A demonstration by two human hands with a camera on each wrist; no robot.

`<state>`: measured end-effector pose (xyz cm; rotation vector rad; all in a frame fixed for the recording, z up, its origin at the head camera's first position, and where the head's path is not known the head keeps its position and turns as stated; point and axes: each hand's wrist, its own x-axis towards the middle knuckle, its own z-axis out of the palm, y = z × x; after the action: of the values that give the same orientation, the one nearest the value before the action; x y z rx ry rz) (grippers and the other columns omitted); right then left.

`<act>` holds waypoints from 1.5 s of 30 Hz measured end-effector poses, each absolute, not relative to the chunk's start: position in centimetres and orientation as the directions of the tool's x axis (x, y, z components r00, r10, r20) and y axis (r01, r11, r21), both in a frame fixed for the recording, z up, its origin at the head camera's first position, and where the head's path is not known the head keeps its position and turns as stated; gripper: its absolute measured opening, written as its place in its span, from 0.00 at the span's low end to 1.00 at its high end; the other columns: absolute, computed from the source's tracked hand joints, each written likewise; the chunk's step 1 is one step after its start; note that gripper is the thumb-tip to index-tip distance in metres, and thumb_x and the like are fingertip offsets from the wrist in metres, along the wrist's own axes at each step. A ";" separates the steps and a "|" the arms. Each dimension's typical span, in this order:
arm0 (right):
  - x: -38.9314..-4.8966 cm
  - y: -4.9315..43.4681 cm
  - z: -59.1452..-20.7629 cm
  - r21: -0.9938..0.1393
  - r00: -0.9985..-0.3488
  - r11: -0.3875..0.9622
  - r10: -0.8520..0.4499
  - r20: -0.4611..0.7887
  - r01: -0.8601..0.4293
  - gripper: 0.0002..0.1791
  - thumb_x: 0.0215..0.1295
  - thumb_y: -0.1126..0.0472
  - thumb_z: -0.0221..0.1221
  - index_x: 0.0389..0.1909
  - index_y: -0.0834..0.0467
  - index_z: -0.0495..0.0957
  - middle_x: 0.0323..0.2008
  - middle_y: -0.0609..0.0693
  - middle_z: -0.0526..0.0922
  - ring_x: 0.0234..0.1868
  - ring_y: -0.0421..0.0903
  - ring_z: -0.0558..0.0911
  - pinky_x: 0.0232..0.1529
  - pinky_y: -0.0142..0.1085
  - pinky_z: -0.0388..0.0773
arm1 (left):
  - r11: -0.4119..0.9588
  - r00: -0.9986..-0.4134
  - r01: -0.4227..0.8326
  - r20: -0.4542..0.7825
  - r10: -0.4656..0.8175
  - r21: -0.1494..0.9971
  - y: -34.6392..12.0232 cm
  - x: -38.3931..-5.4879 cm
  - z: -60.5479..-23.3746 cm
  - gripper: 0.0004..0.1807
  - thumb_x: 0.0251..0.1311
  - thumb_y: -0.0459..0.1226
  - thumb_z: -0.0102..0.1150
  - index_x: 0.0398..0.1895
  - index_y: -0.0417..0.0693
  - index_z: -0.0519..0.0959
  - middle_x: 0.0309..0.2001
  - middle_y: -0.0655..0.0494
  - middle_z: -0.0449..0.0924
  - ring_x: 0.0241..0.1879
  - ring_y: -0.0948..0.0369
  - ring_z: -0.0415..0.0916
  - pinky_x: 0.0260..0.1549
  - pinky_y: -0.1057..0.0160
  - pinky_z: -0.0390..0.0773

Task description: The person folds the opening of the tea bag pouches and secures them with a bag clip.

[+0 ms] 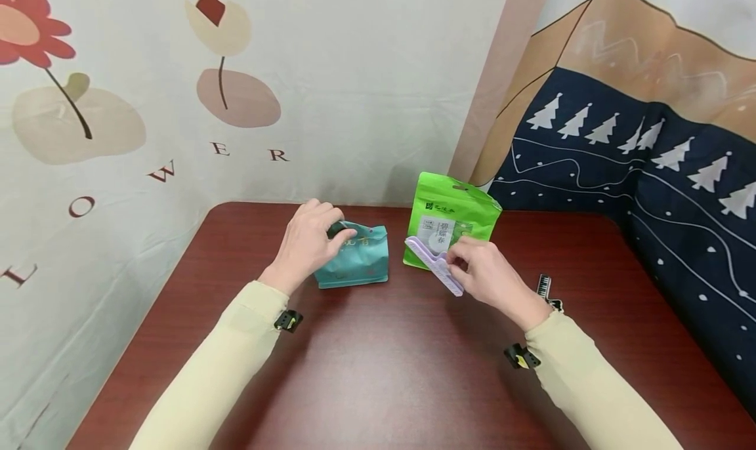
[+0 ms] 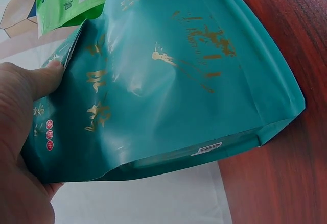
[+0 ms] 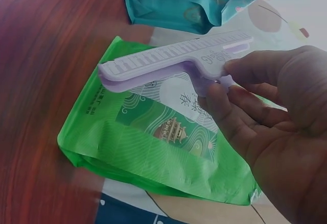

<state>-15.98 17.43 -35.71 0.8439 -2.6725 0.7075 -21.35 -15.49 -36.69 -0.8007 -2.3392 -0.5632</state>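
My left hand [image 1: 310, 240] grips the folded top of a teal tea bag [image 1: 357, 260] standing on the table. In the left wrist view the thumb presses the fold of this teal bag [image 2: 168, 91], which carries gold lettering. My right hand [image 1: 487, 269] pinches a lilac bag clip [image 1: 436, 266] by its handle part. The long clip [image 3: 153, 63] shows toothed ridges in the right wrist view, its bar tilted before a green tea bag [image 1: 437, 204]. That green bag stands upright at the back of the table, with a white label on its front.
A black clip [image 1: 545, 286] lies on the table beside the right wrist, partly covered by it. The dark red wooden table [image 1: 378, 371] runs back to a pale printed curtain [image 1: 354, 96]. A navy tree-patterned cloth [image 1: 697, 227] borders the right side.
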 end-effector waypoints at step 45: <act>-19.2 13.7 -34.7 -0.293 -0.740 0.684 -0.570 0.357 -0.668 0.04 0.59 0.74 0.69 0.34 0.63 0.87 0.34 0.55 0.83 0.35 0.51 0.80 0.37 0.41 0.83 | 0.726 -0.616 0.671 0.660 0.430 0.152 -15.4 -21.3 -36.7 0.14 0.55 0.38 0.78 0.27 0.42 0.79 0.27 0.52 0.77 0.31 0.51 0.68 0.38 0.55 0.71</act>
<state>-19.25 13.74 -34.66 0.9944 -2.6596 0.6015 -21.35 -15.45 -36.72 -0.8304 -2.3216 -0.5194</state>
